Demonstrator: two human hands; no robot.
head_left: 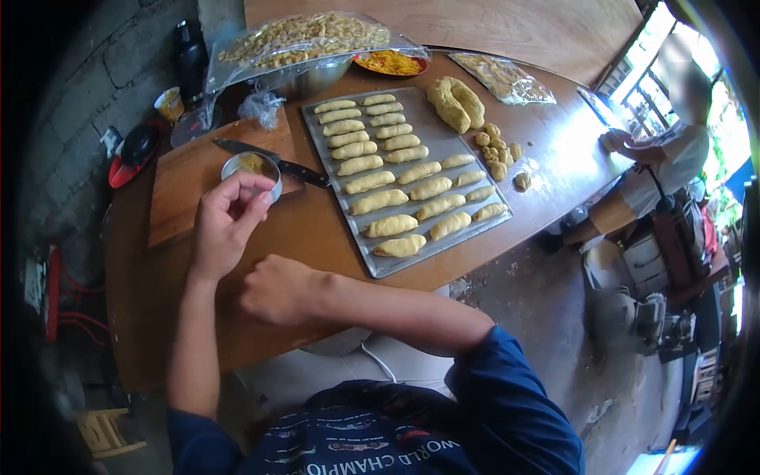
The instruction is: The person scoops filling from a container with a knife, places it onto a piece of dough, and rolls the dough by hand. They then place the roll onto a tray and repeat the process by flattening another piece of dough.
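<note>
My left hand [227, 226] is raised in front of a small metal bowl [276, 188], with thumb and fingers pinched together. Whatever may be between the fingertips is too small to make out. My right hand [279, 291] is curled into a fist low over the near part of the brown table [158, 317], its palm side hidden. A knife [305, 173] with a black handle lies beside the bowl on a wooden cutting board [182, 178]. To the right, a metal baking tray [443, 154] carries rows of shaped dough rolls [376, 202].
Behind the tray are a thick dough loop [455, 103], small dough balls [497, 150] and a plate of orange shreds [389, 63]. A plastic-covered heap of crumbly food [309, 39] stands at the back left. Another person [669, 150] stands at the table's right end.
</note>
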